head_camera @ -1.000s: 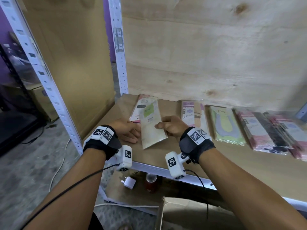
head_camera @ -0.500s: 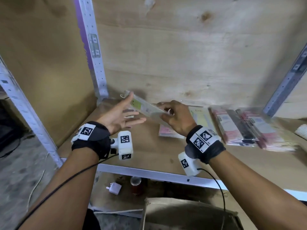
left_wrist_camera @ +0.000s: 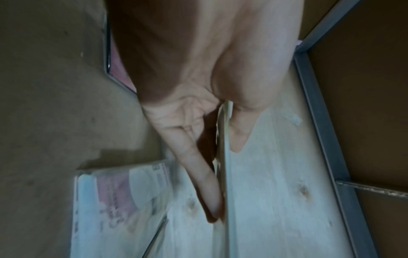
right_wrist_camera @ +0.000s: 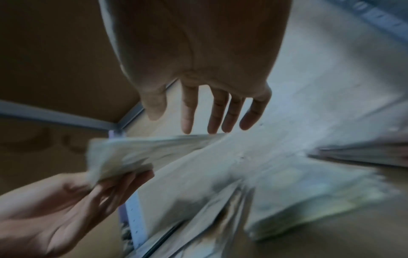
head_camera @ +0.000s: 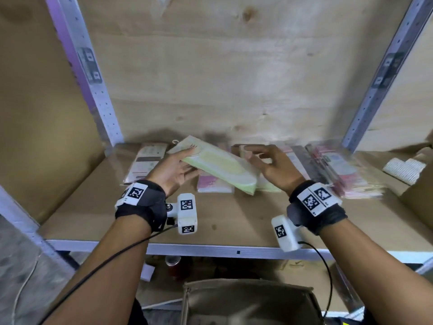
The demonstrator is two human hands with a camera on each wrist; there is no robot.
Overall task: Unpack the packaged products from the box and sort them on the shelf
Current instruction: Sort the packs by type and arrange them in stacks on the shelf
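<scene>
A flat green-and-white packet (head_camera: 218, 166) hangs tilted above the shelf board (head_camera: 234, 226). My left hand (head_camera: 185, 160) pinches its left end, thumb on top and fingers beneath. The left wrist view shows the packet (left_wrist_camera: 224, 157) edge-on between the thumb and fingers of that hand (left_wrist_camera: 220, 174). My right hand (head_camera: 255, 156) hovers just off the packet's right end, fingers spread and holding nothing. In the right wrist view the right hand's (right_wrist_camera: 205, 122) fingertips sit close above the blurred packet (right_wrist_camera: 132, 153). An open cardboard box (head_camera: 248, 301) stands below the shelf.
Packets lie in a row on the shelf: a white one (head_camera: 147, 163) at left, a pink one (head_camera: 214, 185), a green stack (head_camera: 267, 187) and pink stacks (head_camera: 332, 172) at right. A white roll (head_camera: 403, 170) lies far right. Metal uprights (head_camera: 93, 85) flank the bay.
The packet has moved right, over the pink and green packets, and turned face up. My right hand has let go of it and opened; the left hand now holds it alone.
</scene>
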